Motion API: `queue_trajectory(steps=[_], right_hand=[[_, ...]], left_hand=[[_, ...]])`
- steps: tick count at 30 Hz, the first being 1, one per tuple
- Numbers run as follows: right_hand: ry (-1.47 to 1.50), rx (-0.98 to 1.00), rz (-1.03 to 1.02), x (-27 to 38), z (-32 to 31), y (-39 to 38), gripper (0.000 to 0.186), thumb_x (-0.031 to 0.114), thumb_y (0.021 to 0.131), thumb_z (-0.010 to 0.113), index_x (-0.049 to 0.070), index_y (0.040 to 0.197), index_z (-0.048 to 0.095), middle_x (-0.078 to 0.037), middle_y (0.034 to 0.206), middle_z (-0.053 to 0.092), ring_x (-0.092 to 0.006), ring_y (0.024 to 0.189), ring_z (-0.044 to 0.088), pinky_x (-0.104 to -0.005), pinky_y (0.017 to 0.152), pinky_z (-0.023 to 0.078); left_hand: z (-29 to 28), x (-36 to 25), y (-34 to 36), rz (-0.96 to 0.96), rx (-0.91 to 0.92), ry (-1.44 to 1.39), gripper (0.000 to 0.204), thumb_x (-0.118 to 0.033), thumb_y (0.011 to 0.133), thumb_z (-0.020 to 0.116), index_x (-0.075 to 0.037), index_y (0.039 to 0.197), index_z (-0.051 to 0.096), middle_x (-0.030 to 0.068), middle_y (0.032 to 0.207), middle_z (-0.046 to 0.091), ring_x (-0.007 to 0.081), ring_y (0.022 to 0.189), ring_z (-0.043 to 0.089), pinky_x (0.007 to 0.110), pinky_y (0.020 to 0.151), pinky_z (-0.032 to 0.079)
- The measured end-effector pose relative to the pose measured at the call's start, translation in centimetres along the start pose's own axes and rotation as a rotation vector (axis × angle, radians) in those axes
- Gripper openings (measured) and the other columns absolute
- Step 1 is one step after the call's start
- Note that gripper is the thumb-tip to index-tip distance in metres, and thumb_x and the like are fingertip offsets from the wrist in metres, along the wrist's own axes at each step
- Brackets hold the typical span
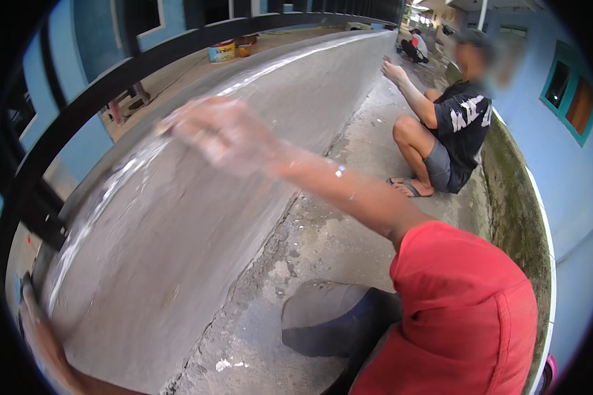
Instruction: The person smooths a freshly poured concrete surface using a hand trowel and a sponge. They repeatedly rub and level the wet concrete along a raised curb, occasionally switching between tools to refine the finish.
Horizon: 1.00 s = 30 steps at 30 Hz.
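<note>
A low grey plastered wall (178, 217) curves away from me, with a wet white line of paint (135, 164) along its upper edge. My right hand (221, 131) is at that edge, smeared by motion, its fingers drawn together. Something small and light brown may be at its fingertips; I cannot make out what. White spatters dot the hand and forearm. At the far left rim, my left hand (33, 316) rests against the near end of the wall top. Its fingers lie stretched out, partly cut off by the picture's dark border.
A black metal railing (99, 92) runs above the wall. Behind it stands a paint bucket (222, 51) with a smaller orange pot (244, 50). A co-worker (451, 118) squats on the concrete path (336, 224), and another person (415, 47) is farther off. A mossy low wall (517, 197) borders the right.
</note>
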State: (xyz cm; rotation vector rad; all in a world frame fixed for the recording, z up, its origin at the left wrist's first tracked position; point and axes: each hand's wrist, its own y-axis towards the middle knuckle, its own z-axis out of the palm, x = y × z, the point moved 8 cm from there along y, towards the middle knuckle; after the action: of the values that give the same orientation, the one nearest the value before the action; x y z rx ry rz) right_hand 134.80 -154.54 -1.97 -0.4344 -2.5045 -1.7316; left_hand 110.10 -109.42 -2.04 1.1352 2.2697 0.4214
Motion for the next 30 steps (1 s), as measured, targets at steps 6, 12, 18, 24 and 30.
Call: queue_trajectory(steps=[6, 12, 18, 24, 30], right_hand=[[-0.255, -0.067, 0.556, -9.6, -8.4, -1.9, 0.041, 0.034, 0.109, 0.056, 0.001, 0.123, 0.075, -0.015, 0.113, 0.079, -0.0231, 0.103, 0.073, -0.0363, 0.095, 0.054], [0.029, -0.083, -0.250, 17.4, 11.4, 0.0, 0.025, 0.012, 0.091, 0.070, 0.008, 0.114, 0.078, -0.016, 0.115, 0.077, -0.0339, 0.114, 0.070, -0.0465, 0.107, 0.051], [-0.150, -0.019, -0.067, 6.7, 4.6, -2.0, 0.035, -0.001, 0.094, 0.067, 0.008, 0.127, 0.074, -0.016, 0.129, 0.074, -0.0323, 0.122, 0.070, -0.0459, 0.109, 0.054], [-0.226, 0.166, -0.777, 21.1, 16.0, -0.9, 0.042, 0.011, 0.093, 0.075, 0.016, 0.135, 0.072, -0.006, 0.146, 0.066, -0.0234, 0.141, 0.058, -0.0430, 0.123, 0.045], [-0.465, 0.215, -0.800, 13.3, 9.5, -2.5, 0.043, 0.016, 0.094, 0.074, 0.021, 0.137, 0.070, 0.000, 0.150, 0.063, -0.0187, 0.147, 0.051, -0.0438, 0.127, 0.040]], left_hand=[[3.7, -7.5, -9.1, 0.214, -0.629, 0.248, 0.054, -0.051, 0.112, 0.040, -0.021, 0.154, 0.057, 0.0032, 0.163, 0.049, 0.0263, 0.158, 0.032, 0.061, 0.130, 0.009], [1.1, -4.7, -13.0, 0.262, -0.847, -0.022, 0.062, -0.048, 0.110, 0.046, -0.026, 0.166, 0.036, -0.0012, 0.176, 0.027, 0.0303, 0.164, 0.016, 0.060, 0.130, 0.002], [4.8, -2.8, -14.5, 0.343, -0.650, -0.056, 0.070, -0.050, 0.107, 0.052, -0.027, 0.169, 0.030, -0.0026, 0.178, 0.019, 0.0256, 0.165, 0.008, 0.050, 0.133, -0.003], [4.4, -1.2, -14.5, 0.263, -0.702, -0.035, 0.074, -0.051, 0.107, 0.051, -0.022, 0.170, 0.027, -0.0006, 0.178, 0.017, 0.0240, 0.166, 0.004, 0.052, 0.133, -0.003], [4.0, -1.7, -15.3, 0.260, -0.654, -0.238, 0.072, -0.053, 0.106, 0.050, -0.028, 0.170, 0.026, -0.0050, 0.177, 0.019, 0.0209, 0.165, 0.007, 0.053, 0.133, -0.001]])
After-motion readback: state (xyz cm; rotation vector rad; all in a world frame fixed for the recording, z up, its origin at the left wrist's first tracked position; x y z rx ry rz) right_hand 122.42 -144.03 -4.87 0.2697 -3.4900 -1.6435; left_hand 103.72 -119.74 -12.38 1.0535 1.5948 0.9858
